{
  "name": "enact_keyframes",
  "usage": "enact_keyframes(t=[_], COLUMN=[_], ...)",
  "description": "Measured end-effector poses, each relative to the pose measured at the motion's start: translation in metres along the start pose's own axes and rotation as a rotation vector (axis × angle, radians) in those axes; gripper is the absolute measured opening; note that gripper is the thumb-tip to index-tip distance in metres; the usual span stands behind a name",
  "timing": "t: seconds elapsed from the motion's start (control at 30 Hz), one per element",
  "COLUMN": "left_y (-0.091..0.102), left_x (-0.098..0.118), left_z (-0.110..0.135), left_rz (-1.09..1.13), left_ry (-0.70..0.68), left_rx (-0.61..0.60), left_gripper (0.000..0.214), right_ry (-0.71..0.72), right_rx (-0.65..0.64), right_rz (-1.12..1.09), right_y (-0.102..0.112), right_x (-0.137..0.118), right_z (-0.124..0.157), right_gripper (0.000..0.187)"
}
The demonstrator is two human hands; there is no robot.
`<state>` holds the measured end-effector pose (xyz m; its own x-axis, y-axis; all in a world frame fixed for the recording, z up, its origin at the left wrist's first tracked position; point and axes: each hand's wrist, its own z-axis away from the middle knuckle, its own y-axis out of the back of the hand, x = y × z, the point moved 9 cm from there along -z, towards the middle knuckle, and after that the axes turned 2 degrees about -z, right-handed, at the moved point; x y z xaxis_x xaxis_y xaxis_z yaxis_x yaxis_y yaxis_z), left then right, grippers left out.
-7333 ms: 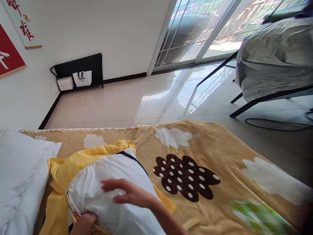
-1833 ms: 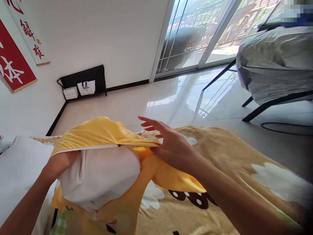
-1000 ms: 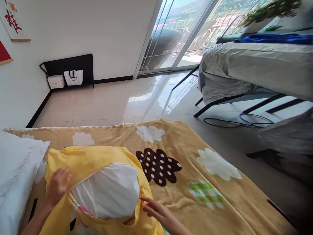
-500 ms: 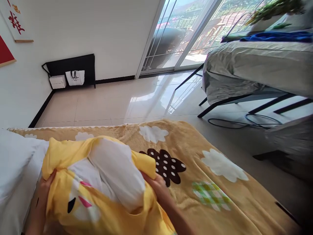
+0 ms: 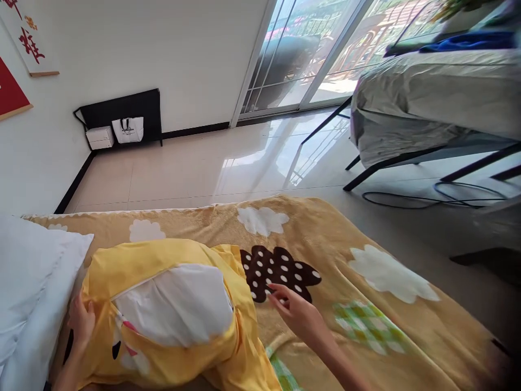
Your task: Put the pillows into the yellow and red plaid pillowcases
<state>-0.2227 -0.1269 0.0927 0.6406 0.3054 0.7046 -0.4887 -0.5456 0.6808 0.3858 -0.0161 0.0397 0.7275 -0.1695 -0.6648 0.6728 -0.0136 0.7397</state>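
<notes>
A yellow pillowcase (image 5: 150,252) with a printed cartoon face lies on the bed, partly around a white pillow (image 5: 179,304) that shows through its wide opening. At the left edge of the case, my left hand (image 5: 82,317) is closed on the yellow fabric. My right hand (image 5: 295,312) hovers to the right of the case, apart from it, over the brown dotted patch of the blanket. Its fingers are slightly apart and hold nothing.
A tan blanket (image 5: 325,233) with cloud and flower shapes covers the bed. Another white pillow (image 5: 36,271) lies at the left. Beyond the bed stand a black panel (image 5: 122,103), a white bag (image 5: 128,130) and a plastic-covered piece of furniture (image 5: 439,103). Cables (image 5: 407,202) lie on the floor.
My right hand has let go of the pillowcase's right side and moved right, away from it. The case's opening has sunk lower and flatter around the pillow. My left hand stays at the left edge.
</notes>
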Motion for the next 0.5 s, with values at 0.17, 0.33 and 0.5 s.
enact_keyframes(t=[0.17, 0.33, 0.5], left_y=[-0.079, -0.191, -0.253], left_x=[0.180, 0.267, 0.213], left_z=[0.106, 0.163, 0.175], left_rz=[0.111, -0.065, -0.238], left_ry=[-0.768, -0.942, -0.775], left_rx=[-0.328, -0.678, -1.115], left_gripper=[0.034, 0.049, 0.047], right_ry=[0.185, 0.071, 0.183], right_rx=[-0.023, 0.093, 0.351], right_rz=[0.146, 0.338, 0.209], right_y=[-0.050, -0.062, 0.013], right_x=[-0.098, -0.126, -0.144], right_z=[-0.010, -0.023, -0.023], right_gripper=[0.048, 0.040, 0.045])
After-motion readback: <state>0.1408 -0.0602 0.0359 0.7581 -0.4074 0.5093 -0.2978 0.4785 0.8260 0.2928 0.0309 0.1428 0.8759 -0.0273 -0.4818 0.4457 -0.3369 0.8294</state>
